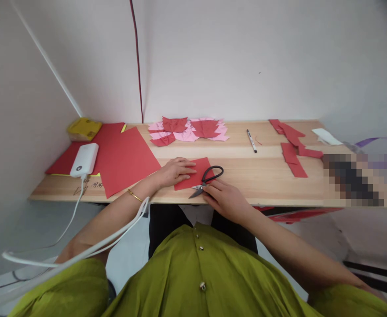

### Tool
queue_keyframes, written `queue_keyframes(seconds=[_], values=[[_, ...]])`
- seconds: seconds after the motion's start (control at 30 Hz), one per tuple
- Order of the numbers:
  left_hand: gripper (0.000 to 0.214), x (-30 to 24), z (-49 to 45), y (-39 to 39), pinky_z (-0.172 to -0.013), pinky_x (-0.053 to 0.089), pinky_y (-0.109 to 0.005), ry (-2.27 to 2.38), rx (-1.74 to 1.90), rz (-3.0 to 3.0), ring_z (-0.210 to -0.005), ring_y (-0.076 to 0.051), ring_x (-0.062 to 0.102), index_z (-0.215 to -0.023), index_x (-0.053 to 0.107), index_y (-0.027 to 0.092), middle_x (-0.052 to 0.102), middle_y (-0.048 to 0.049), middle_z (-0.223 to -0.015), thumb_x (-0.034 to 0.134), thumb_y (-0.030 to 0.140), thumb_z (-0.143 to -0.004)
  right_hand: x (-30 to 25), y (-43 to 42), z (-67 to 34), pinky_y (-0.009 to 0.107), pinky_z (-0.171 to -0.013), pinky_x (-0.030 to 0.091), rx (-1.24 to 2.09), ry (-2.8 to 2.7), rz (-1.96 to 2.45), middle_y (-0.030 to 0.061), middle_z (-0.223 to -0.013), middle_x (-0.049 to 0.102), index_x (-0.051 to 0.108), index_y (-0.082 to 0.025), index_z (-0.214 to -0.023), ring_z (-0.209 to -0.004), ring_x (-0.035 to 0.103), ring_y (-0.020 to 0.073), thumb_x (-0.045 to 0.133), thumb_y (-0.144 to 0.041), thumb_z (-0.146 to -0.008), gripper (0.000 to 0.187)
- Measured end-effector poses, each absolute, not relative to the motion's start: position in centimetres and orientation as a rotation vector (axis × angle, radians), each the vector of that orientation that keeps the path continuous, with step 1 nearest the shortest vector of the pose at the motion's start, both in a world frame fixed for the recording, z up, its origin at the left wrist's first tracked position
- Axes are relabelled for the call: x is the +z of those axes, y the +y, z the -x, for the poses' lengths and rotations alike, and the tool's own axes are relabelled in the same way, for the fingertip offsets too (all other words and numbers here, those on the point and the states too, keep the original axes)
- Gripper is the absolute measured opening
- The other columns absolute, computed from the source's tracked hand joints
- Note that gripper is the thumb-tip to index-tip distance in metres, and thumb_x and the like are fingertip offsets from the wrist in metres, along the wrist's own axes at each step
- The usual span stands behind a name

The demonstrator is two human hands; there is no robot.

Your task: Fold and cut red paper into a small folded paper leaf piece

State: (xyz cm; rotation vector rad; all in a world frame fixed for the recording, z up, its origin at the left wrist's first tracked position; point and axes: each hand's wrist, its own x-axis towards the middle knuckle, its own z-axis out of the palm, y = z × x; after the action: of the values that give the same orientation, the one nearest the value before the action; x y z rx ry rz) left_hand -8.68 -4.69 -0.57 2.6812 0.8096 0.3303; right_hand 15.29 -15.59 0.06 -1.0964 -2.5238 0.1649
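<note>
A small red paper sheet lies near the front edge of the table. My left hand rests on its left part, with the fingers stretched out and pressing it down. At the sheet's lower right corner, my right hand has its fingers closed at the pivot of a pair of black-handled scissors. One handle loop stands out above the fingers; the other seems hidden beneath the hand. The scissor blades point to the lower left, slightly apart, at the sheet's front edge.
Large red sheets lie at left, with a white power bank and yellow packet on them. Pink and red cut paper pieces lie at the back. A pen and red strips are to the right. A white cable crosses my left arm.
</note>
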Motion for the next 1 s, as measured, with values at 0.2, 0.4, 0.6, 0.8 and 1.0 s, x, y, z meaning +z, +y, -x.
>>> queue_keyframes(seconds=[0.2,0.4,0.6,0.8,1.0], values=[[0.034,-0.6,8.7,-4.7,-0.106,0.035,-0.045,0.818,0.331,-2.685,-0.123,-0.023,0.047,-0.121,0.063,0.031,0.056,-0.0028,-0.135,0.048,0.036,-0.091,0.1,-15.5,-14.9,0.036,-0.08,0.051,0.164,-2.538,1.045,0.0115,-0.092,0.064,0.062,-0.016,-0.103,-0.09,0.06,0.0219,0.045,-0.025,-0.093,0.021],[0.033,-0.9,8.7,-4.7,-0.106,0.035,-0.044,0.818,0.35,-2.705,-0.122,-0.023,0.046,-0.119,0.064,0.031,0.056,-0.0022,-0.135,0.049,0.035,-0.09,0.3,-15.5,-14.4,0.036,-0.079,0.051,0.153,-2.552,1.056,0.0117,-0.092,0.064,0.062,-0.015,-0.1,-0.088,0.059,0.0219,0.043,-0.025,-0.094,0.023],[0.034,-0.9,8.7,-4.7,-0.106,0.035,-0.043,0.821,0.353,-2.713,-0.122,-0.023,0.046,-0.12,0.064,0.029,0.056,-0.0031,-0.135,0.049,0.037,-0.09,-0.1,-15.6,-14.1,0.035,-0.08,0.05,0.176,-2.574,1.029,0.0114,-0.093,0.063,0.061,-0.015,-0.104,-0.09,0.058,0.0218,0.043,-0.025,-0.094,0.023],[0.034,-1.4,8.8,-4.6,-0.105,0.035,-0.045,0.821,0.365,-2.721,-0.123,-0.024,0.045,-0.12,0.064,0.03,0.056,-0.0036,-0.135,0.048,0.037,-0.091,0.3,-15.5,-13.5,0.035,-0.08,0.049,0.213,-2.584,1.064,0.0113,-0.091,0.062,0.062,-0.015,-0.102,-0.089,0.058,0.0214,0.044,-0.025,-0.094,0.022],[0.033,-1.4,8.8,-4.6,-0.104,0.037,-0.043,0.781,0.394,-2.74,-0.122,-0.023,0.046,-0.119,0.064,0.028,0.057,-0.0042,-0.134,0.048,0.037,-0.091,0.5,-15.7,-12.6,0.035,-0.081,0.049,0.245,-2.62,1.08,0.0121,-0.094,0.063,0.062,-0.013,-0.104,-0.091,0.057,0.0223,0.045,-0.025,-0.093,0.023]])
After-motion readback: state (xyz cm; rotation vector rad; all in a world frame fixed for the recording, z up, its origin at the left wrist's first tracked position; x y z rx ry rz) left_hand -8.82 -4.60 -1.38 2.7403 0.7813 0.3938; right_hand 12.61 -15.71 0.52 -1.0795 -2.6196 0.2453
